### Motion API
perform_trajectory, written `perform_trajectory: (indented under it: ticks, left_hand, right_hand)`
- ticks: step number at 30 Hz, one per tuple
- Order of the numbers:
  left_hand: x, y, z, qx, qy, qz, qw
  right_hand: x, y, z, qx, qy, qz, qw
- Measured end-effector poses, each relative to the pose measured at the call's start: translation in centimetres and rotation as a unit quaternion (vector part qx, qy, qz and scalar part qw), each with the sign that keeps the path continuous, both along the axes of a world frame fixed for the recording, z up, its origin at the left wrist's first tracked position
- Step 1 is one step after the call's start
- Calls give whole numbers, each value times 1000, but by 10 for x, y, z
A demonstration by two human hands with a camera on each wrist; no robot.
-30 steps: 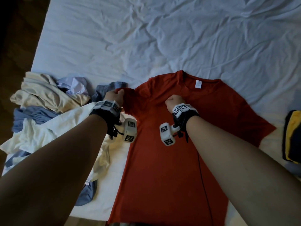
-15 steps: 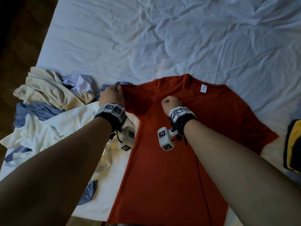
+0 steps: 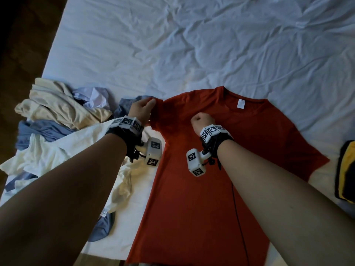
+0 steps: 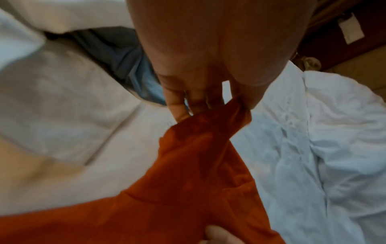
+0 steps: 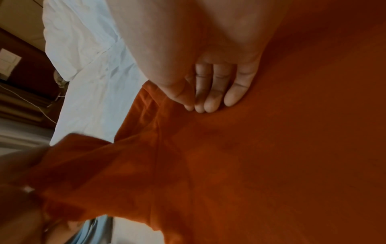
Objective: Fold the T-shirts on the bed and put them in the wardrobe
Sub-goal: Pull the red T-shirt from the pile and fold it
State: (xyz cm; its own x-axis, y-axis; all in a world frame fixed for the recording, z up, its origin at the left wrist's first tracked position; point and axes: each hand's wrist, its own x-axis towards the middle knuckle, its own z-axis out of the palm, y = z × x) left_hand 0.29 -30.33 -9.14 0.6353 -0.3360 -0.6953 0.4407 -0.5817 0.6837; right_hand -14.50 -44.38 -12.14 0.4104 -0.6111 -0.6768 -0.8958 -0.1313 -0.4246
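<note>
Right now my left hand (image 3: 141, 110) pinches the sleeve edge of the red T-shirt (image 3: 221, 179), thumb and fingers (image 4: 177, 107) closed on a raised fold of the cloth, lifting it off the bed (image 3: 172, 45). My right hand (image 3: 201, 120) sits on the shirt's chest, near the collar; from the head view it looks like a fist, while the right wrist view shows the fingertips (image 5: 211, 105) pressed down on the fabric, bunched together with the thumb. I cannot tell whether they nip any cloth.

The shirt lies front down or back down, I cannot tell which, collar away from me with a white label (image 3: 240, 103) at the neck. Its hem reaches the near edge of the mattress. The right sleeve spreads flat toward a yellow and black garment (image 3: 345, 169) at the right border.

Just left of my left hand lies a heap of clothes (image 3: 57, 131), cream, white and blue, touching the shirt's side and spilling to the bed's left edge, beyond which is dark floor (image 3: 23, 45). Beyond the collar the rumpled white sheet stretches wide.
</note>
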Motion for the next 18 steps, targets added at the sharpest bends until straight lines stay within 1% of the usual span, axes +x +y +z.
perform_trajectory:
  ticks: [1, 2, 3, 5, 7, 9, 11, 14, 18]
  left_hand:
    - [2, 2, -2, 36, -62, -47, 996]
    - [3, 4, -4, 73, -121, -79, 987]
    - [4, 6, -3, 114, -157, -95, 976]
    - [6, 11, -3, 148, -174, -74, 971]
    - [7, 13, -5, 138, -168, -43, 975]
    - [7, 13, -8, 89, -119, 3, 989]
    - [1, 12, -6, 43, -71, 16, 996]
    - [-4, 12, -5, 20, -82, -43, 995]
    - [-12, 23, -1, -12, -58, -88, 994]
  right_hand:
    - [0, 0, 0, 0, 0, 1, 1000]
    - [0, 0, 0, 0, 1, 1, 1000]
    - [0, 1, 0, 0, 1, 2, 1000]
    - [0, 1, 0, -2, 2, 2, 1000]
    - [0, 2, 0, -6, 5, 4, 1000]
    - [0, 2, -1, -8, 7, 3, 1000]
    - [-1, 2, -1, -9, 9, 6, 1000]
    - [0, 3, 0, -7, 10, 10, 1000]
    - [1, 7, 3, -5, 3, 15, 1000]
